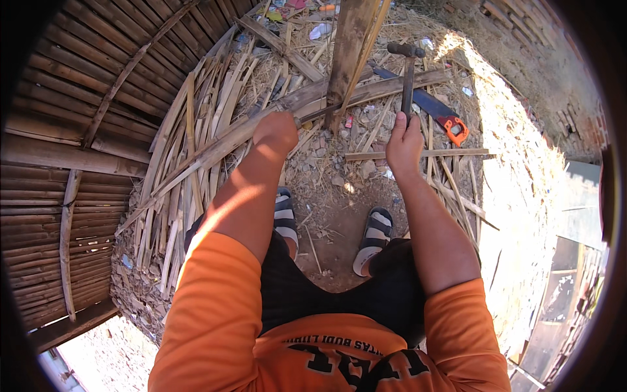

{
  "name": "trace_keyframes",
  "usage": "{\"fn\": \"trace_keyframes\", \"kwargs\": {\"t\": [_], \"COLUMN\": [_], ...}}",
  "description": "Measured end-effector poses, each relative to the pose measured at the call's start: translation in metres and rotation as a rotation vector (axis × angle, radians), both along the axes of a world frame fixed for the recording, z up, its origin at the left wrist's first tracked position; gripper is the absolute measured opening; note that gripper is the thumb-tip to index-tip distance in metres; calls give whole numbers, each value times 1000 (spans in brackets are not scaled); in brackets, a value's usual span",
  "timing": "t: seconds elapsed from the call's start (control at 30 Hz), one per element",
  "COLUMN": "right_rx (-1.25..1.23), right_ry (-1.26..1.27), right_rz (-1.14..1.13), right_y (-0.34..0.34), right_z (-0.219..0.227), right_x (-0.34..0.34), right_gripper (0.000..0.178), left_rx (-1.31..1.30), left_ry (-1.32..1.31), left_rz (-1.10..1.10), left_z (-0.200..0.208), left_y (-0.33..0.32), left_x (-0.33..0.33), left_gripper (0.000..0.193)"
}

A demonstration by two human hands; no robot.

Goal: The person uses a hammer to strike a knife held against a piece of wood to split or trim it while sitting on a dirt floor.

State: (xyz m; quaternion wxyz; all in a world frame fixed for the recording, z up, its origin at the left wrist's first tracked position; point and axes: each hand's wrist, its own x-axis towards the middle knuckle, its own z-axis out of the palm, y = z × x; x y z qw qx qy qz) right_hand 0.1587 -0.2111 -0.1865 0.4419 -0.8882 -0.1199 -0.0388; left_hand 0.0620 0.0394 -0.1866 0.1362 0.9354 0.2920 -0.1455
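My right hand [404, 145] is wrapped round the handle of a hammer [408, 81], which stands upright with its dark head at the far end. In front of me on the left, my left hand [275, 132] is closed on a narrow dark tool [319, 115], like a chisel or thin blade. Its tip meets the lower part of an upright wooden post [347, 55]; whether it is driven in, I cannot tell. Beyond my right hand lies a handsaw [434, 108] with an orange handle. A short wooden strip [457, 152] lies by my right wrist.
Many split bamboo strips [189, 140] are piled at the left, crossed by a long wooden pole [225, 140]. A slatted bamboo wall [72, 215] stands farther left. Straw and rubble cover the ground. My sandaled feet [374, 238] are below my hands. A brick wall [548, 59] rises at the far right.
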Motion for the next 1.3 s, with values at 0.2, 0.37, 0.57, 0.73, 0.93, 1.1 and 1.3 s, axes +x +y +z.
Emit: {"fn": "trace_keyframes", "kwargs": {"t": [0.2, 0.37, 0.57, 0.73, 0.93, 1.1, 1.3], "right_rx": [-312, -22, -422, -167, -124, -299, -32], "right_ry": [61, 63, -26, -2, -17, 136, 44], "right_rz": [92, 10, 157, 75, 6, 101, -31], "right_y": [-18, 2, -22, -2, -4, -14, 3], "right_z": [-41, 6, -54, -8, -8, -27, 6], "right_x": [-14, 2, -12, 5, -7, 7, -2], "right_gripper": [44, 43, 37, 41, 40, 43, 44], "left_rx": [31, 6, 3, 1, 13, 38, -18], "left_ry": [-38, 10, 23, 0, 51, -22, 25], "left_rz": [-13, 8, -3, 18, 31, -40, 33], "left_z": [-7, -3, 3, -1, 2, -9, 2], "left_y": [3, 4, -1, 4, 1, 7, 2], "left_x": [3, 0, 4, -2, 3, 1, -1], "left_gripper": [37, 39, 41, 42, 43, 42, 42]}}
